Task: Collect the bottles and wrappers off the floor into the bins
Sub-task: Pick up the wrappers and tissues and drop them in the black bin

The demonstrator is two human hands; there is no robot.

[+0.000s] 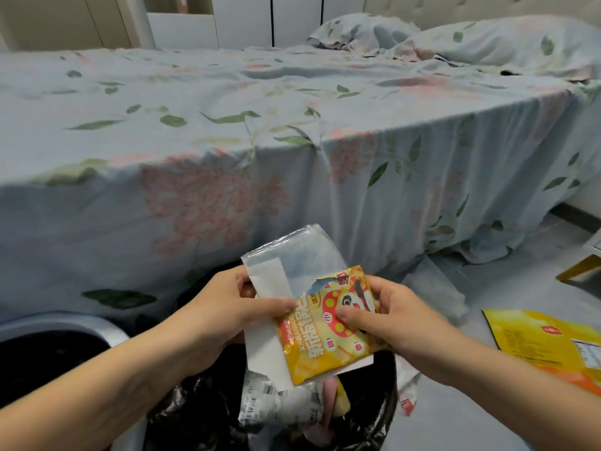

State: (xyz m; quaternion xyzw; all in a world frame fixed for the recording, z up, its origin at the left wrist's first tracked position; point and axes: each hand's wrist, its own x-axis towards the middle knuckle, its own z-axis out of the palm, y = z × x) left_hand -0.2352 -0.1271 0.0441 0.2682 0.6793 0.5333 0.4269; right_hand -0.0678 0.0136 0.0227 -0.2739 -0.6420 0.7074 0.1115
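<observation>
Floral cotton on the bed (227, 131) fills the frame from nine o'clock round to three. At six o'clock a bin lined with black plastic (374, 415) is seen, already loaded with crumpled receipts and packets; a second bin (58, 340), grey-rimmed, is cut off at eight o'clock. At four o'clock a large yellow wrapper (546, 343) is left lying on the floor.

Directly above the lined bin, a clear plastic bag (302, 255) and a yellow snack wrapper (328, 333) are held together as one bundle. The bundle's left edge is pinched by the left hand (224, 307), thumb on top; the wrapper's right side is gripped by the right hand (390, 317). The hands are close together, joined by what they hold.

The bundle's long axis is judged to run from twelve down to six, its lower end just over the bin's mouth, so a release would be expected to drop it in. The floor wrapper lies nearer the right hand.
</observation>
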